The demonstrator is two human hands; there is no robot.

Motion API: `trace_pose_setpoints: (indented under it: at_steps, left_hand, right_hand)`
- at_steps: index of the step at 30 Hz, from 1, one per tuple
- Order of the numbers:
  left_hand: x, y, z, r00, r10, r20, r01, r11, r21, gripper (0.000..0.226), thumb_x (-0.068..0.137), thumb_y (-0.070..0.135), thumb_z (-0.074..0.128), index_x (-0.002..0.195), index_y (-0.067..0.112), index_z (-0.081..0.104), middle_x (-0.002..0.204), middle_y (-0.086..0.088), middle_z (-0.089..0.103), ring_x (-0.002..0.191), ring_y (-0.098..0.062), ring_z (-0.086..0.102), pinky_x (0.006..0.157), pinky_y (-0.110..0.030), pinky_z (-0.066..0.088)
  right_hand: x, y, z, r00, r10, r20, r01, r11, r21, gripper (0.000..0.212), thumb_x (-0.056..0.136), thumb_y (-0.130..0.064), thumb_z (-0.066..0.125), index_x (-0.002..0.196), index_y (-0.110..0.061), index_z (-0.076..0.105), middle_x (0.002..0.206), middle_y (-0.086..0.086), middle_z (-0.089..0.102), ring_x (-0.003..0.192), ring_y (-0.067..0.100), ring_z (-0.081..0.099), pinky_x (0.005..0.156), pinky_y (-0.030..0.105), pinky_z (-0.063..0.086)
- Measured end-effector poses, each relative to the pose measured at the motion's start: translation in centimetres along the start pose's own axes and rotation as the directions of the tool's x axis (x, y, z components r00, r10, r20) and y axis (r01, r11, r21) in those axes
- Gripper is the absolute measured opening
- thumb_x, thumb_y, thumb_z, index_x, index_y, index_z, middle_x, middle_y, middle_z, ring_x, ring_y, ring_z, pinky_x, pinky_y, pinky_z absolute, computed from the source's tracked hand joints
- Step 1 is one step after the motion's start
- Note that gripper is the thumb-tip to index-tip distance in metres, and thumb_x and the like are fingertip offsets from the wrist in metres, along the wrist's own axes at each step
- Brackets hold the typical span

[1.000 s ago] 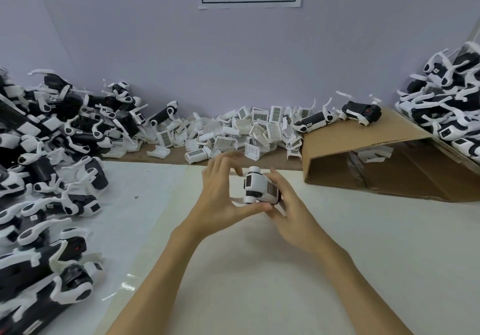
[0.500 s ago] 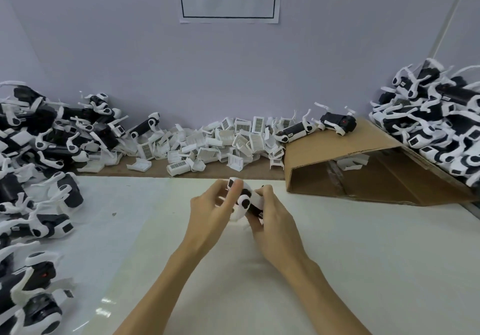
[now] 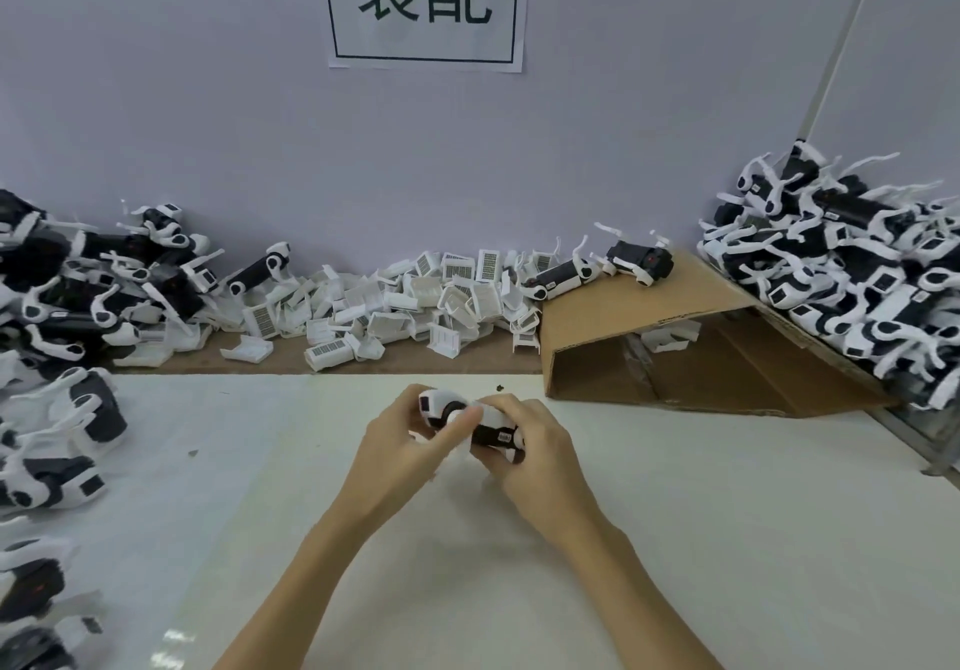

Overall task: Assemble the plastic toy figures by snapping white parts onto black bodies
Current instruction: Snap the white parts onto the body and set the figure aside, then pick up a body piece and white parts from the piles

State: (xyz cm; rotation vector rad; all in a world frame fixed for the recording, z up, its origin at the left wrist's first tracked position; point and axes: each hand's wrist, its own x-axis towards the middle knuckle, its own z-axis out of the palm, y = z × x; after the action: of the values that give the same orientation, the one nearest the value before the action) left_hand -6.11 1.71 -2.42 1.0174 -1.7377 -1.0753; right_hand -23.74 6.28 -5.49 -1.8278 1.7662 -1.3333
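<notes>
I hold one black-and-white toy figure (image 3: 470, 422) above the middle of the white table (image 3: 675, 539). My left hand (image 3: 402, 443) grips its left end, with the thumb laid across its white part. My right hand (image 3: 530, 454) curls round its black body from the right and below. Most of the figure is hidden by my fingers. A heap of loose white parts (image 3: 405, 300) lies along the back wall.
Piles of black-and-white figures fill the left side (image 3: 67, 306) and the far right (image 3: 857, 264). A tilted cardboard flap (image 3: 649, 326) stands at the back right with two figures (image 3: 602, 264) on its top edge. A paper sign (image 3: 426, 4) hangs on the wall.
The figure has been turned in my hands, so its black body with a label now faces up. The view has tilted upward, showing more of the wall.
</notes>
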Motion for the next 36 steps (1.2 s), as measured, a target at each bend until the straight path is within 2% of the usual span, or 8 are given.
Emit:
trace_pose_setpoints:
  at_steps: [4,9,13,16,19,23,30,36]
  left_hand:
    - [0.6,-0.4,-1.1,0.994,-0.095,-0.054,0.086,0.985,-0.152,0.048,0.072,0.076,0.077,0.093,0.032,0.082,0.09,-0.005,0.08,0.083,-0.02,0.075,0.074,-0.024,0.052]
    - [1.4,-2.2,-3.3,0.985,-0.149,0.082,0.162,0.968,-0.189,0.072,0.072,0.087,0.068,0.104,0.024,0.083,0.094,-0.009,0.082,0.089,-0.024,0.079,0.101,-0.04,0.049]
    - [2.1,-2.7,-3.0,0.962,-0.262,0.075,0.272,0.904,-0.329,0.083,0.091,0.086,0.037,0.126,0.02,0.073,0.105,-0.015,0.081,0.088,-0.029,0.077,0.086,-0.04,0.054]
    - [2.7,-3.6,-3.9,0.968,-0.25,-0.013,0.225,0.893,-0.39,0.08,0.098,0.075,0.029,0.125,0.014,0.072,0.106,-0.016,0.08,0.085,-0.034,0.074,0.081,-0.046,0.054]
    - [3.1,-4.0,-3.9,0.967,-0.253,0.002,0.239,0.908,-0.345,0.085,0.101,0.073,0.028,0.112,0.006,0.078,0.1,-0.018,0.079,0.079,-0.034,0.071,0.077,-0.043,0.053]
    - [3.7,-3.6,-2.6,0.957,-0.286,0.049,0.288,0.914,-0.286,0.084,0.108,0.063,0.025,0.097,0.0,0.08,0.095,-0.021,0.078,0.076,-0.035,0.067,0.071,-0.039,0.052]
    - [2.1,-4.2,-2.8,0.993,-0.102,-0.065,0.111,0.983,0.144,0.056,0.103,0.061,0.048,0.082,0.02,0.08,0.086,0.005,0.077,0.07,-0.01,0.068,0.075,-0.034,0.056]
    - [1.8,-4.6,-2.9,0.988,0.056,-0.142,0.039,0.806,0.59,0.024,0.107,0.041,0.06,0.092,0.024,0.069,0.093,0.012,0.065,0.083,-0.005,0.061,0.076,-0.029,0.047]
  right_hand:
    - [0.2,-0.8,-0.9,0.958,0.136,0.251,-0.205,0.94,0.273,0.043,0.095,-0.05,0.072,0.136,-0.048,0.057,0.125,-0.011,0.065,0.107,-0.002,0.065,0.088,0.022,0.057]
    - [0.3,-1.6,-2.3,0.861,0.234,0.452,-0.428,0.813,0.395,0.056,0.09,-0.068,0.066,0.127,-0.026,0.07,0.114,0.01,0.075,0.106,0.036,0.073,0.085,0.045,0.058]
    - [2.1,-2.3,-4.4,0.792,0.284,0.541,-0.584,0.612,0.533,0.063,0.094,-0.055,0.069,0.126,0.0,0.068,0.101,0.025,0.069,0.09,0.035,0.072,0.066,0.032,0.059]
    - [6.5,-3.0,-10.8,0.905,0.31,0.29,-0.365,0.216,0.906,0.061,0.096,-0.043,0.065,0.138,0.0,0.056,0.117,0.028,0.064,0.091,0.032,0.074,0.064,0.031,0.063]
    - [10.1,-3.8,-19.1,0.954,0.294,-0.054,0.106,-0.166,0.98,0.07,0.101,-0.049,0.06,0.152,-0.004,0.042,0.147,0.033,0.047,0.129,0.038,0.06,0.096,0.035,0.06]
    - [10.6,-3.2,-19.3,0.948,0.318,0.023,-0.047,0.067,0.997,0.062,0.102,-0.043,0.062,0.15,-0.011,0.04,0.137,0.031,0.062,0.122,0.04,0.067,0.102,0.04,0.057]
    - [4.9,-1.5,-5.7,0.856,0.28,0.434,-0.465,0.052,0.884,0.042,0.097,-0.034,0.068,0.123,-0.002,0.074,0.103,0.014,0.072,0.088,0.025,0.072,0.077,0.033,0.06]
    - [3.3,-0.9,0.7,0.776,0.346,0.528,-0.566,0.011,0.825,0.043,0.093,-0.033,0.067,0.12,-0.001,0.076,0.097,0.013,0.072,0.082,0.024,0.071,0.077,0.033,0.06]
